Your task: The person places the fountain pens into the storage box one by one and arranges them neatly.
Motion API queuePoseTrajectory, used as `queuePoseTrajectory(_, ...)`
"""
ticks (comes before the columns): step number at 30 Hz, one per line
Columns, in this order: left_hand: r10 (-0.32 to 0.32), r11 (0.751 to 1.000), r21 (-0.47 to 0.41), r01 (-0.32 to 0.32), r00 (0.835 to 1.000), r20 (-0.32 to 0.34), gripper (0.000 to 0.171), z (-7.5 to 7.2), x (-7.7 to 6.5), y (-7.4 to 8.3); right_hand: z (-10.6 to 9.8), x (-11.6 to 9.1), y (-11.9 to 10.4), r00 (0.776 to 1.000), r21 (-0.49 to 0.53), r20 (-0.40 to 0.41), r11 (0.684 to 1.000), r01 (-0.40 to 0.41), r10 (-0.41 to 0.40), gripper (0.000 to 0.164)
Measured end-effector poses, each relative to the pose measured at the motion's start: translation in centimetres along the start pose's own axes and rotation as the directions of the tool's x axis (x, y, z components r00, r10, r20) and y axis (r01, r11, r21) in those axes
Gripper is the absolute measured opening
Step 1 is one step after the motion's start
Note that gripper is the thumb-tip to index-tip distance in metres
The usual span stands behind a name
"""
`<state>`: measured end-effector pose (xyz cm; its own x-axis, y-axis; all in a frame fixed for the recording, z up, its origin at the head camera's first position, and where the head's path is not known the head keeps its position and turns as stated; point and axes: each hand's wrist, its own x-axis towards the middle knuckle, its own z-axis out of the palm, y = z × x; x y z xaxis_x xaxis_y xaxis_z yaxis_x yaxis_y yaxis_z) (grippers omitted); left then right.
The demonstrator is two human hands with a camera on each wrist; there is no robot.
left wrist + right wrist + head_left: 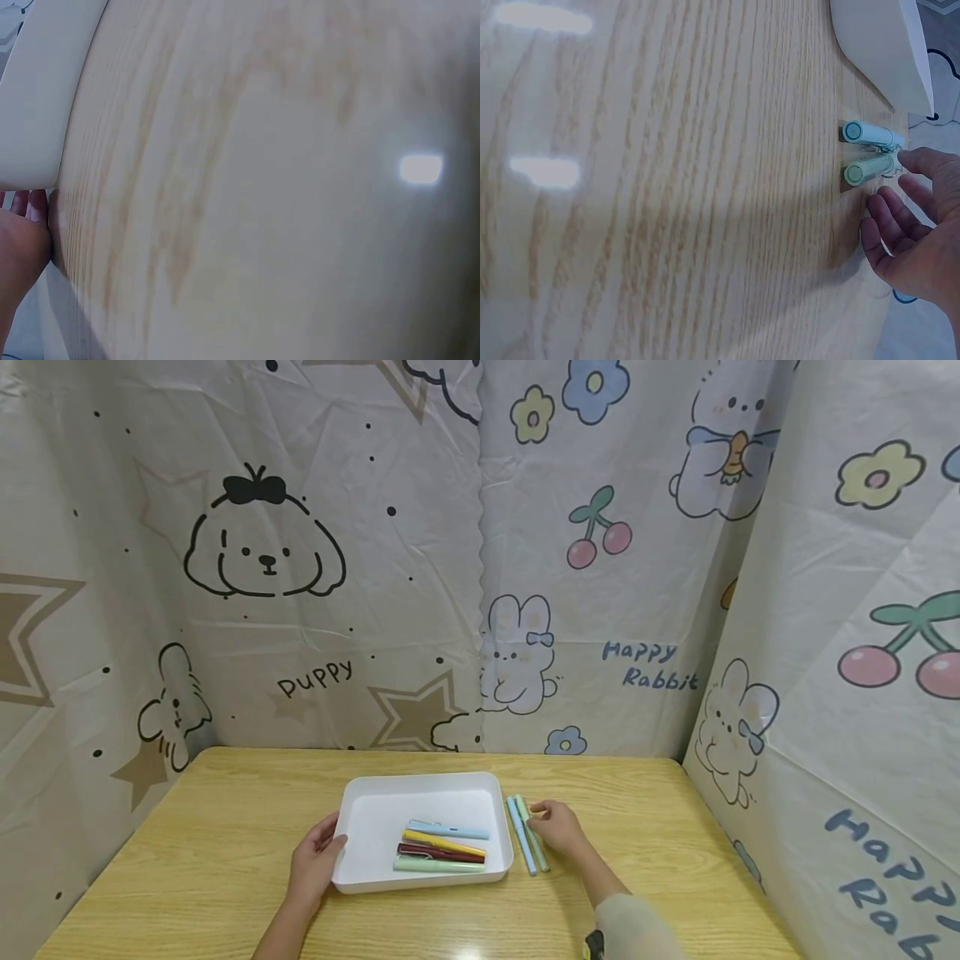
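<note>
At its left end, a white tray (420,883) is gripped by my left hand (313,860), the thumb by the rim and the fingers along the outer wall. Inside the tray lie a light blue pen (450,831), a yellow pen (442,842), a dark red pen (442,853) and a pale green pen (438,865). Right of it, another blue pen (521,835) and another green pen (534,839) lie side by side on the table. My right hand (558,828) is at this green pen, fingers loosely bent; whether they touch it is unclear.
The wooden table (225,827) carries the tray and pens. A printed cloth (420,568) hangs behind the table's far edge, and another cloth (847,735) closes off the right side.
</note>
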<state>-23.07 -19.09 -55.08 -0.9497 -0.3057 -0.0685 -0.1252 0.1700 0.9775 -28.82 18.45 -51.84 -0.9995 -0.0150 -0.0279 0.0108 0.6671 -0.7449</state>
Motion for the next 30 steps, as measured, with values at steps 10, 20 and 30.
queuePoseTrajectory(10, -0.017, 1.0, 0.021, 0.017, 1.0, 0.006, 0.048, -0.2, -0.1, 0.0, 0.7, 0.0, 0.6, 0.999, 0.038, -0.034, 0.999, -0.012, 0.013, 0.031)
queuePoseTrajectory(20, -0.011, 1.0, 0.009, 0.011, 1.0, 0.001, 0.047, -0.1, 0.0, -0.1, 1.1, 0.0, 0.8, 0.998, 0.065, -0.043, 0.997, -0.039, 0.041, 0.031)
queuePoseTrajectory(30, -0.004, 1.0, -0.001, 0.004, 1.0, 0.006, 0.047, -0.1, -0.1, 0.0, 1.4, -0.1, 0.7, 0.997, 0.012, -0.057, 0.998, -0.056, 0.057, 0.028)
